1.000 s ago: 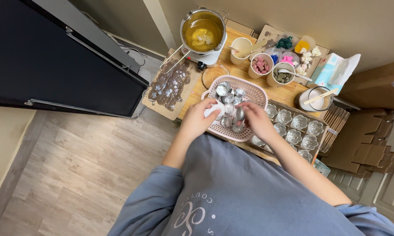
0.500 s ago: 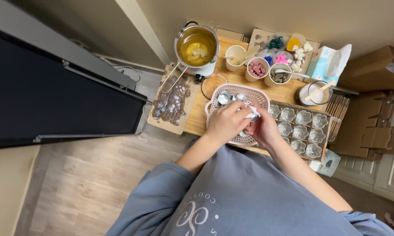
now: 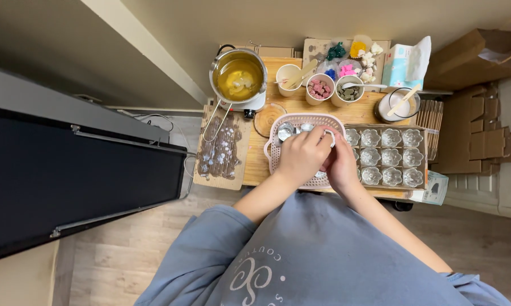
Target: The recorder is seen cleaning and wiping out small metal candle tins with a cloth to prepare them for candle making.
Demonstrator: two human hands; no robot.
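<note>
Both hands are curled close together over the pink basket (image 3: pixel 278 164) — the left hand (image 3: pixel 302 158) on top with fingers bent down, the right hand (image 3: pixel 341 164) tucked against it, and between their fingertips a small white piece (image 3: pixel 329 137) is pinched, though which hand grips it I cannot tell. Half a second ago the hands were in the same basket and much the same pose; they have hardly moved, only the view has tilted slightly. Metal moulds (image 3: pixel 285 130) lie in the basket's far corner, a tray of flower-shaped cups (image 3: pixel 390 156) sits just right — the pot of yellow wax (image 3: pixel 238 76) stands beyond.
</note>
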